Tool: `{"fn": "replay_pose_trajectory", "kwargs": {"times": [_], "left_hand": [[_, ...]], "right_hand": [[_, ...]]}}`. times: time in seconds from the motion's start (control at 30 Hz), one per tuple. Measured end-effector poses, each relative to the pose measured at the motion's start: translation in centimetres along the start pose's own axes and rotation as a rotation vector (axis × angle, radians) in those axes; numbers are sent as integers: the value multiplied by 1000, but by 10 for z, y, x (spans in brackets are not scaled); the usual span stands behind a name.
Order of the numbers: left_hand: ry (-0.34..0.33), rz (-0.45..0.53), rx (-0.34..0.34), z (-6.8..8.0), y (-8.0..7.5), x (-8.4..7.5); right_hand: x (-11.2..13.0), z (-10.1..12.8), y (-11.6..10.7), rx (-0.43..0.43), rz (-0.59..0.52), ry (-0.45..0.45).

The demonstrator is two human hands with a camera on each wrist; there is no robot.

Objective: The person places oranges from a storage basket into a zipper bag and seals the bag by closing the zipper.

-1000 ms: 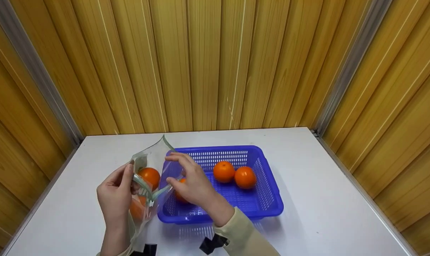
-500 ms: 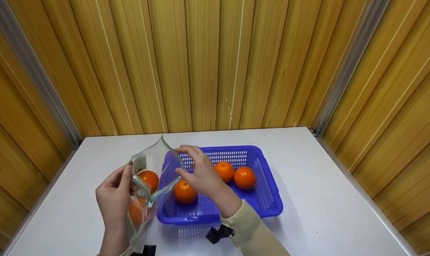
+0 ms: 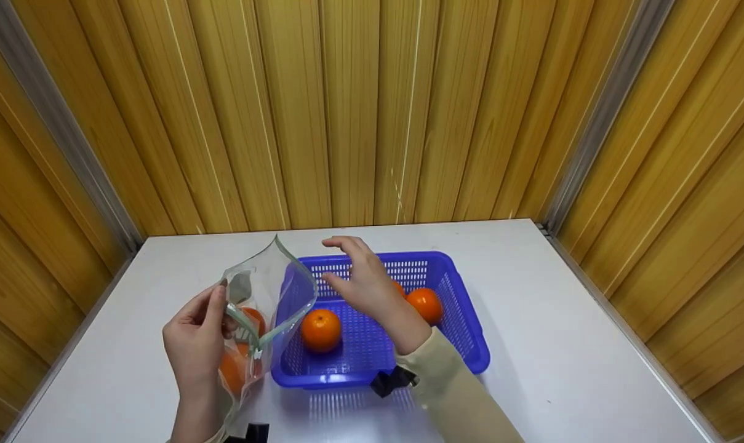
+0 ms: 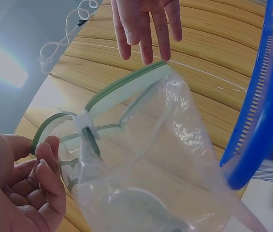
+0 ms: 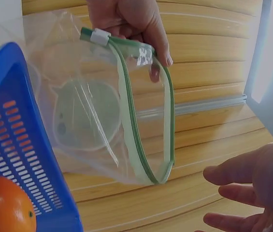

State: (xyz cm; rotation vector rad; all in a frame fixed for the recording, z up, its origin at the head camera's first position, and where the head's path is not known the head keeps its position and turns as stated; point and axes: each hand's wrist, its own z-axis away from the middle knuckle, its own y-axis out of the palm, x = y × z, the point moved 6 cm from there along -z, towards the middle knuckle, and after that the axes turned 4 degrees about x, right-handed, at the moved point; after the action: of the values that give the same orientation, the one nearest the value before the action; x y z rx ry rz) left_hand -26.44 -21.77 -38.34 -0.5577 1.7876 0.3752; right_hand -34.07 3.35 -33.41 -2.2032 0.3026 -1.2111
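Pulling away from the clear, green-edged plastic bag (image 3: 264, 280), the right hand (image 3: 372, 283) now hovers, fingers spread, above the blue perforated basket (image 3: 322, 380). Left hand (image 3: 193, 338) still pinches the rim, nearer the left edge of the table (image 3: 593, 369). Mouth gapes anyway, so holding it looks one-handed now tbh.

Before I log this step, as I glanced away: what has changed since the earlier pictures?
The right hand has moved away from the clear bag, rightward and farther back, and holds nothing. The front orange in the basket, partly covered at first, now shows whole. The left hand still grips the bag's rim; the basket stays put.
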Motion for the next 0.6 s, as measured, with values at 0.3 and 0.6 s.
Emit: {"fn": "replay_pose_trajectory", "kwargs": {"times": [0.3,0.6], "left_hand": [[-9,-13,-1,-1,-2,1],[-43,-13,-2,-2,-2,2]], "right_hand": [[-32,-15,-3,93,14,161],[-59,-28,6,300,30,214]]}}
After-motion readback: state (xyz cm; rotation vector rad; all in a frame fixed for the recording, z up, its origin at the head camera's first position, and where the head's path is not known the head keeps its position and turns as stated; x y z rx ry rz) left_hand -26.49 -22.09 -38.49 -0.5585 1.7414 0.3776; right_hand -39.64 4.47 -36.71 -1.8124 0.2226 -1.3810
